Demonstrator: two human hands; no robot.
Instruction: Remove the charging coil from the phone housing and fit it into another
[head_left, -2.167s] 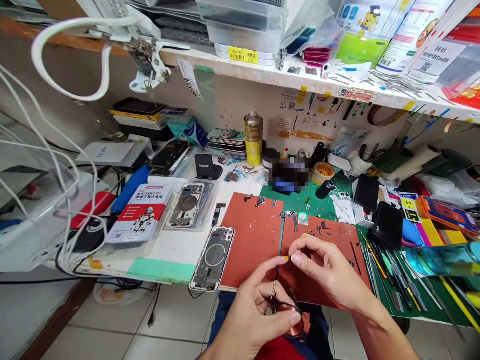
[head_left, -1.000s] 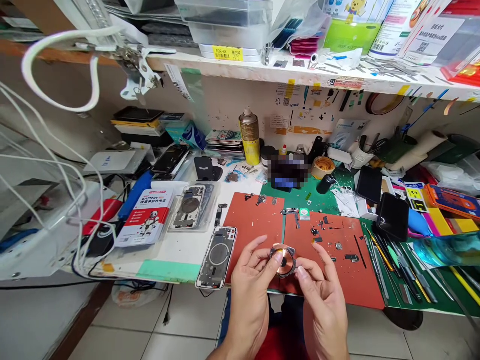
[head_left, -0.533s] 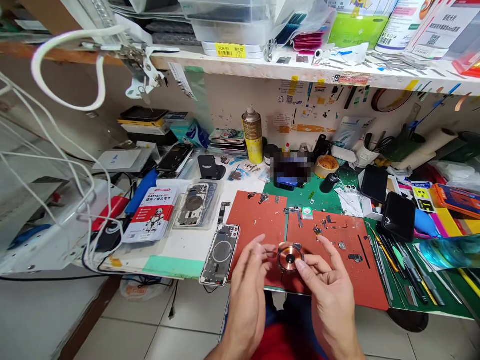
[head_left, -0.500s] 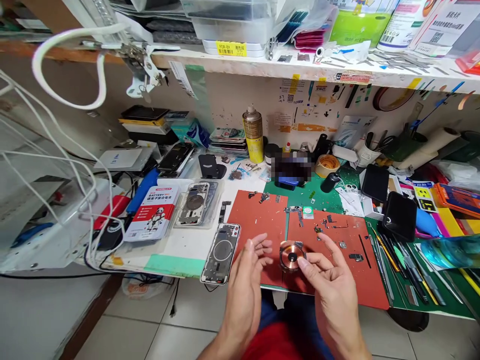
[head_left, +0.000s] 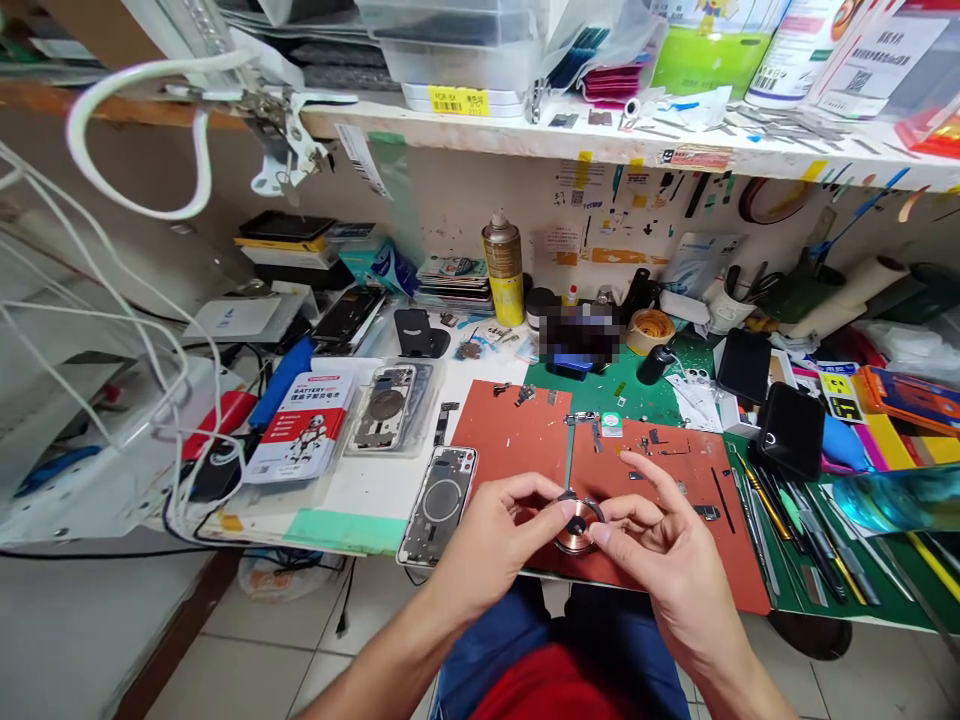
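A round copper wireless charging coil [head_left: 576, 538] is held above the red mat, near the front edge of the bench. My left hand [head_left: 504, 525] pinches its left side between thumb and fingers. On the opposite side, my right hand [head_left: 667, 545] grips the coil's rim with thumb and index finger, another finger raised. Left of my hands lies an opened phone back housing [head_left: 439, 505] with a pale ring in its middle. Small phone parts, including a flex cable with connectors [head_left: 583, 418], are scattered on the red mat [head_left: 510, 430] beyond the coil.
A second phone housing [head_left: 385, 408] rests in a clear tray beside a battery box [head_left: 302, 425]. Tweezers and other hand tools [head_left: 817, 540] crowd the right side. A yellow spray can [head_left: 504, 270] stands at the back, under a loaded shelf [head_left: 450, 135].
My left hand has moved right and taken hold of the coil, which only my right hand held before. The coil has come slightly lower and now looks more tilted.
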